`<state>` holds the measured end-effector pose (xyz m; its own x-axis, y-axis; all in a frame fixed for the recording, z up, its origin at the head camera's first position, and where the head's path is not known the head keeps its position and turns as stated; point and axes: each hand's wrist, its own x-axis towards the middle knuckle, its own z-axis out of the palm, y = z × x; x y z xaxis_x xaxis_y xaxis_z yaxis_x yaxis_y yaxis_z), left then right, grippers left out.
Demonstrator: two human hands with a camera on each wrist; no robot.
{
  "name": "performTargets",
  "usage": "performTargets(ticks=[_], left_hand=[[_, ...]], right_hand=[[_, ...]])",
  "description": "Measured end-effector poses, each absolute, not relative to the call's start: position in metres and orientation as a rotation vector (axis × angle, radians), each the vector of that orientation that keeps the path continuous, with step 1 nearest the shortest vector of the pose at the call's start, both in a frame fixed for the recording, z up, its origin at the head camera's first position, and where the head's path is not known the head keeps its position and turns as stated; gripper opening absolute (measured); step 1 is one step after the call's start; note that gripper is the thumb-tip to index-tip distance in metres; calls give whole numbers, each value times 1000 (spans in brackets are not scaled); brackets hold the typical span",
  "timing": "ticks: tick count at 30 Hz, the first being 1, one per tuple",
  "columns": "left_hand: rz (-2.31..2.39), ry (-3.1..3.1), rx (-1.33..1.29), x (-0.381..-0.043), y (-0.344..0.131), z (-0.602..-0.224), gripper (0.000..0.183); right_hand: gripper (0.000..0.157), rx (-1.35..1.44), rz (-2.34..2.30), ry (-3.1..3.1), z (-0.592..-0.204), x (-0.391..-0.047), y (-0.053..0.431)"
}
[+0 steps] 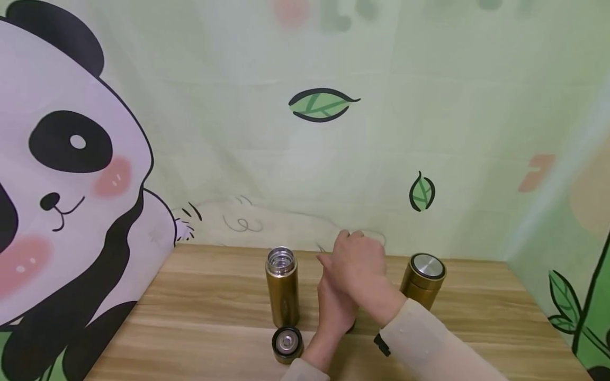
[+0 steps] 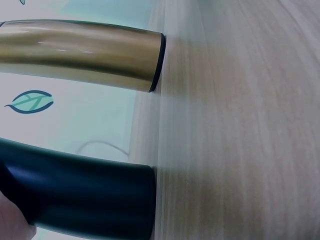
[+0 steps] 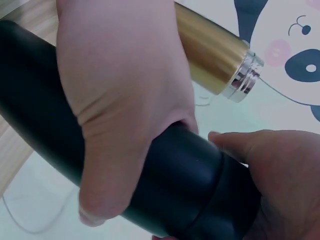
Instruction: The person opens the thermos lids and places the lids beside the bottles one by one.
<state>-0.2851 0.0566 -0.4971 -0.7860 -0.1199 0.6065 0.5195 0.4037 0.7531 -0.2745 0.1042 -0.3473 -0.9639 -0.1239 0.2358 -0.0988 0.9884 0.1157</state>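
Gold bottle (image 1: 284,301) stands left, gold flask (image 1: 422,286) right, lid (image 1: 287,344) near left; left hand (image 1: 335,307) grips black bottle (image 3: 182,167), right hand (image 1: 360,263) its cap (image 3: 232,192).

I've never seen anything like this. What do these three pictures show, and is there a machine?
No machine is at work here: these are a person's two bare hands. The wide picture comes from a camera worn on the head; the other two come from cameras on the left and right wrists, so things look tilted. On the wooden table stand an open gold bottle, with an upturned lid in front, and a closed gold bottle farther right. Between them, the left hand grips a black bottle around its body, while the right hand holds its top.
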Motion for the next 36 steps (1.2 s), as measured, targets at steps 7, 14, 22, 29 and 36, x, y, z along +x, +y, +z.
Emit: performTargets(ticks=[7,14,22,29,36], left_hand=[[-1407,-2092,-305,-284,57,-495,60],[-1361,-2125,-259,-283,56,-495,60],[-1520,-2096,-269,-282,54,-498,66],[-1622,-2083,-271,-285,53,-496,77],[-1679,-2117,-261,-285,54,-492,80]], right_hand=[[39,218,-155,-2811,-359,-274,106],[37,251,-176,-2798,-363,-275,105],[36,289,-134,-2822,-363,-279,110],[31,332,-112,-2770,-364,-284,117],[27,371,-78,-2713,-366,-285,122]])
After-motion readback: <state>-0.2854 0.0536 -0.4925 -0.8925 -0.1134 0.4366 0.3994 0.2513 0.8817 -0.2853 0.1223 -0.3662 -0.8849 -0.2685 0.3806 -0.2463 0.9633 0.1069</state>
